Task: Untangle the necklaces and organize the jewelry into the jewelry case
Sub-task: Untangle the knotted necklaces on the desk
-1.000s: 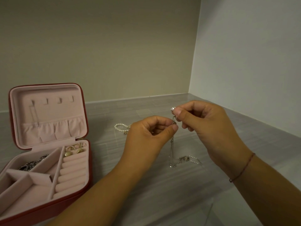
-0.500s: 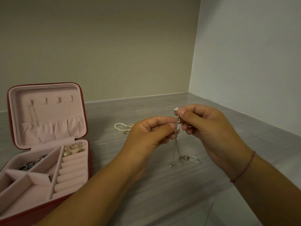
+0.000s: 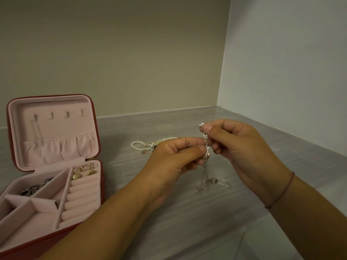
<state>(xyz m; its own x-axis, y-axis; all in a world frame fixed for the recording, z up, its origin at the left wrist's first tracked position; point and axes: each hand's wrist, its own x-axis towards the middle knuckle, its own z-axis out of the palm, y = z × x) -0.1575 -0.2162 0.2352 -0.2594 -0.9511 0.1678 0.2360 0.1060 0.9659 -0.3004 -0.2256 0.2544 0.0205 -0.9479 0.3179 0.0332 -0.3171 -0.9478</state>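
I pinch the silver chain (image 3: 206,147) between both my left hand (image 3: 172,162) and right hand (image 3: 238,145) above the grey counter (image 3: 187,212), its tail trailing down, the open jewelry case (image 3: 56,166) at my left.

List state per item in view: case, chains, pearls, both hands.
jewelry case: open, lid upright
silver chain: pinched by both hands, lower end trailing on counter
pearl strand: loose on counter, behind left hand
gold earrings: in case, at top of ring rolls
dark chain: in a left compartment
left hand: shut on silver chain
right hand: shut on silver chain
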